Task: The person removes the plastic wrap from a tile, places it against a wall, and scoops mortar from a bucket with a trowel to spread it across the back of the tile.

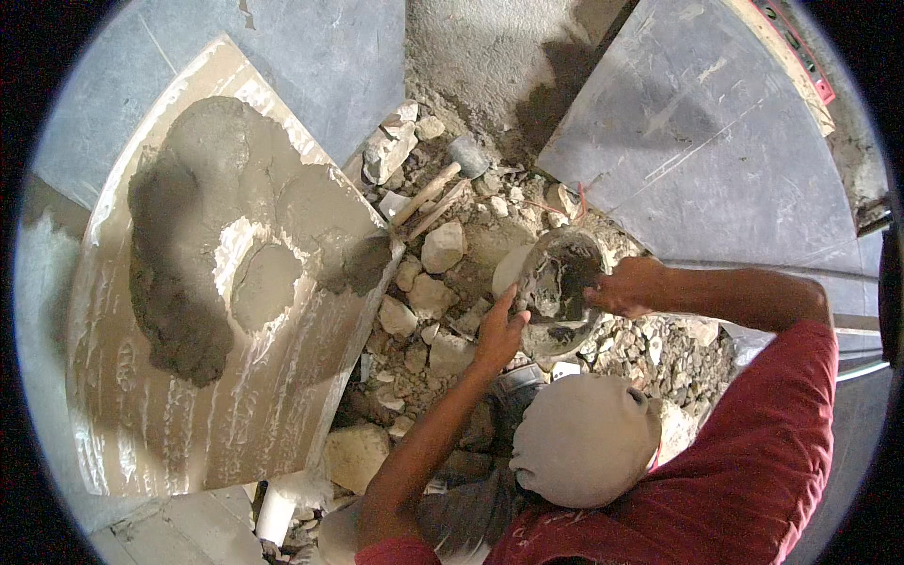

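Note:
A round, mortar-smeared bucket (539, 275) is tilted over the rubble, its mouth facing me, with grey residue inside. My left hand (501, 330) grips its near left side, thumb along the rim. My right hand (629, 286) is closed at the right rim, fingers curled into the mouth; what they hold is hidden. To the left, a large slab (254, 424) lies with its pale, ridged face up. A thick heap of wet grey mortar (202, 235) covers its upper part, and a separate round patch of mortar (266, 287) sits near its middle.
A mallet (468, 156) with a wooden handle lies on broken stones (434, 297). Grey slabs (716, 151) stand right and upper left; a red level-like tool (815, 80) is far right. A white pipe (275, 513) rises lower left. A rounded beige cloth shape (589, 443) is between my arms.

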Demonstrator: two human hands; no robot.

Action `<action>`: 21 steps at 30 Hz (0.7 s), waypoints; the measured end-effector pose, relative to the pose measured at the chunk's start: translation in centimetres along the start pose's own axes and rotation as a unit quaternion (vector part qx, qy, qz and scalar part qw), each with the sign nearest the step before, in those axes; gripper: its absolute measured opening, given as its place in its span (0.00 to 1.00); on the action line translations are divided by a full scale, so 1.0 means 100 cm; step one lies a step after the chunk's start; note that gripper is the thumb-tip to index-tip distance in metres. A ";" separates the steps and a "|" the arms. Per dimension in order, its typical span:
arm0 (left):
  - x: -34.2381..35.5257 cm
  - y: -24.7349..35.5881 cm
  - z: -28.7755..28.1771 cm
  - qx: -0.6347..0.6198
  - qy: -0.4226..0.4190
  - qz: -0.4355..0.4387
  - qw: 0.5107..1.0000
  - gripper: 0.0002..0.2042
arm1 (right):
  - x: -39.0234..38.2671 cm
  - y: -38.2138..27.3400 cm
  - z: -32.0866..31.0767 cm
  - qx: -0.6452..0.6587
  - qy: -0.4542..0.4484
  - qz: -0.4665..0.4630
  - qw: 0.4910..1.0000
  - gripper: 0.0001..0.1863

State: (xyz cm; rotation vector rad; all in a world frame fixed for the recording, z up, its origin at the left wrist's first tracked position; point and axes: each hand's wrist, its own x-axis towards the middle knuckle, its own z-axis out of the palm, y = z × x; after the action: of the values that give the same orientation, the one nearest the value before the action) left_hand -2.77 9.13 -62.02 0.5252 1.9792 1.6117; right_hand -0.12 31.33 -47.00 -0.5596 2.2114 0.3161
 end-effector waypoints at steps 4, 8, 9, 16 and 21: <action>0.001 -0.002 0.004 -0.022 -0.015 0.000 1.000 0.26 | -0.038 0.015 0.012 -0.060 0.051 0.041 0.996 0.17; 0.000 0.001 0.019 -0.010 -0.036 0.023 0.999 0.25 | -0.029 0.029 0.081 0.008 0.109 0.139 0.984 0.19; -0.002 0.002 0.018 0.010 -0.031 0.048 0.998 0.25 | -0.022 0.027 0.088 0.051 0.106 0.154 0.981 0.20; -0.009 -0.006 0.029 -0.009 -0.003 0.061 0.998 0.23 | 0.001 -0.019 0.150 0.303 0.202 0.087 0.927 0.23; -0.009 -0.008 0.029 -0.036 0.023 0.114 0.993 0.21 | 0.017 -0.071 0.178 0.521 0.243 0.140 0.806 0.26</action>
State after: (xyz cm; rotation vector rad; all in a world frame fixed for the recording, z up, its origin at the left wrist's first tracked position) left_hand -0.24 10.63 -63.09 0.7124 1.9423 1.8406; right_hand 14.13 31.79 -59.87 0.3481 2.5043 -0.9795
